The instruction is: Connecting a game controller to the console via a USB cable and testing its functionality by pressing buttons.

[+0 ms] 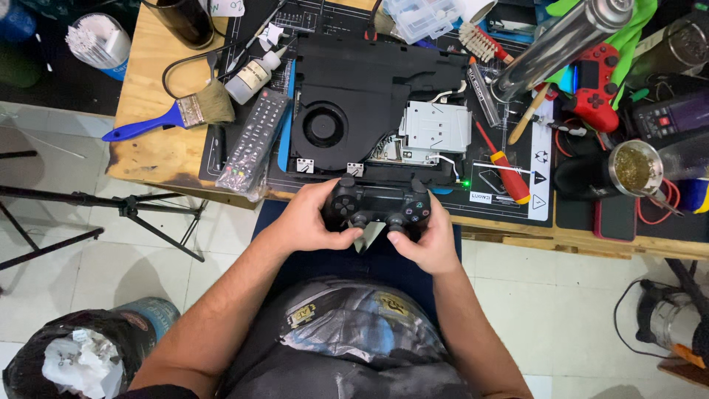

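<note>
Both hands grip a black game controller (377,207) just off the workbench (159,148) edge, above the lap: left hand (306,220) wraps its left grip w/ thumb on the stick, right hand (427,240) clasps the right grip, thumb on the other stick. At 12 o'clock from it lies an opened black console (369,103) w/ fan and metal drive exposed; red-handled screwdriver (502,164) at 2 o'clock, TV remote (255,140) and blue-handled paintbrush (177,114) at 10 o'clock, red controller (597,85) far at 2.
</note>
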